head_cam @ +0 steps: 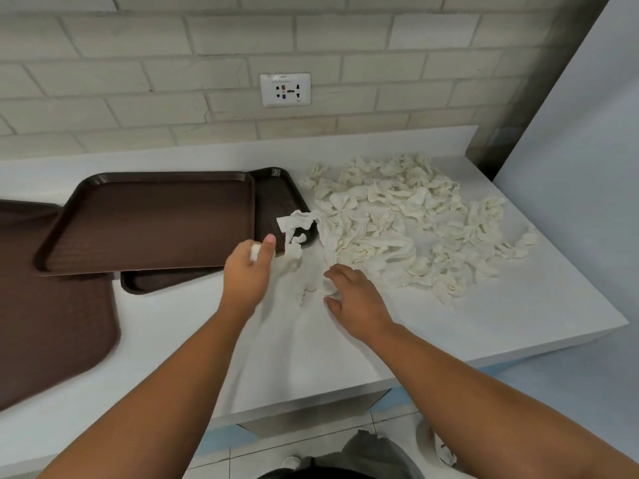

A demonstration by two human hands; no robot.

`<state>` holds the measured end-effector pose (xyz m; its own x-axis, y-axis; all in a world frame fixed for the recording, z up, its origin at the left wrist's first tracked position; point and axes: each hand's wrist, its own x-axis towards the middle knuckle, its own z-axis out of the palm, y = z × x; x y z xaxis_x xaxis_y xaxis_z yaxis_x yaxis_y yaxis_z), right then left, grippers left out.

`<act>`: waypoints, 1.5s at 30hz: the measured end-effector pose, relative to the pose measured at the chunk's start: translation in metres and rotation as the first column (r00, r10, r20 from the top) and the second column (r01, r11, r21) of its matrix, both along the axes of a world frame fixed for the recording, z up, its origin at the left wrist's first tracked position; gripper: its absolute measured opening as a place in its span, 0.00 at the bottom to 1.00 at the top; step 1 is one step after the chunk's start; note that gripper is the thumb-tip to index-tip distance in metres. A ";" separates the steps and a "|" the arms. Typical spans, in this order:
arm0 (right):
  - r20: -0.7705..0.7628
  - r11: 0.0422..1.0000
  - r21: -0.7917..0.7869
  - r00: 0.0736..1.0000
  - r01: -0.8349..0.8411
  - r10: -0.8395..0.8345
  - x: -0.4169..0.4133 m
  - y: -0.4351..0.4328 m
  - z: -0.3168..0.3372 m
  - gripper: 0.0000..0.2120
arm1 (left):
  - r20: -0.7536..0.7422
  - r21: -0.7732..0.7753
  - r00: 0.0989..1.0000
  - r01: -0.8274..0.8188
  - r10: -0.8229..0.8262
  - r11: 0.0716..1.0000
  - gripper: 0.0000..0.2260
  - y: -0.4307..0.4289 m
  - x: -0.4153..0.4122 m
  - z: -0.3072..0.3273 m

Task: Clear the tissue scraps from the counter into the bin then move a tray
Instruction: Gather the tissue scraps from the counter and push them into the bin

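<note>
The scraps (397, 229) are lying in a loose, crumpled heap on the right half of the counter (484, 316), spreading from near the wall toward the front edge. One strip (296, 223) is hanging over the near right corner of the lower tray (280, 198), just left of the heap. A few flattened, blurred pieces are lying on the counter between the two hands.

The left hand (247, 271) is hovering just beside the trays' right edge, its thumb pointing up and its fingers pinching a small white wad (255, 252). The right hand (354, 295) is reaching palm-down over the flattened pieces, its fingers spread and bent with the tips at the counter; the blur is making it impossible to tell whether it is gripping anything.

The top tray (152, 219), brown, is sitting askew on the lower tray, covering most of it. A third brown tray, the left tray (52, 305), is lying on the counter at the far left, with the top tray overlapping its far corner.

Behind the counter, a white socket (285, 89) is sitting in the pale brick wall (138, 81). Below the front edge, a tiled floor (224, 454) is showing.
</note>
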<state>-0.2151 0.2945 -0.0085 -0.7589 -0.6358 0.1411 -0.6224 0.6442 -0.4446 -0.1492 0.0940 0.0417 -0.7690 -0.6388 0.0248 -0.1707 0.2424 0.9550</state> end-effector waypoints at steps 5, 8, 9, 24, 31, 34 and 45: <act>0.065 0.998 0.067 0.998 -0.019 0.015 -0.008 -0.016 -0.006 0.20 | -0.083 0.235 0.993 -0.063 0.084 0.970 0.21 -0.029 0.005 0.014; 0.029 0.989 0.145 0.999 -0.030 0.026 -0.012 -0.023 -0.008 0.10 | -0.125 0.274 0.986 -0.070 0.108 0.959 0.19 -0.038 0.008 0.016; 0.018 0.987 0.160 0.999 -0.036 0.034 -0.013 -0.025 -0.009 0.10 | -0.123 0.275 0.985 -0.082 0.119 0.958 0.19 -0.040 0.008 0.017; 0.091 0.996 -0.063 0.995 0.055 -0.049 -0.009 -0.026 0.035 0.09 | -0.025 0.142 0.998 -0.052 0.057 0.988 0.19 -0.018 -0.008 0.021; -0.028 0.963 0.106 0.969 0.247 -0.246 -0.023 0.020 0.051 0.11 | -0.052 0.182 0.998 0.025 -0.016 0.983 0.20 0.015 -0.024 0.024; -0.008 0.937 -0.151 0.947 0.316 -0.321 -0.026 0.042 0.067 0.17 | -0.068 0.181 0.996 0.071 -0.059 0.981 0.19 0.037 -0.030 0.032; 0.220 0.793 -0.451 0.912 0.410 -0.346 -0.007 0.168 0.118 0.11 | -0.165 0.241 0.967 0.233 -0.197 0.942 0.20 0.159 -0.046 0.072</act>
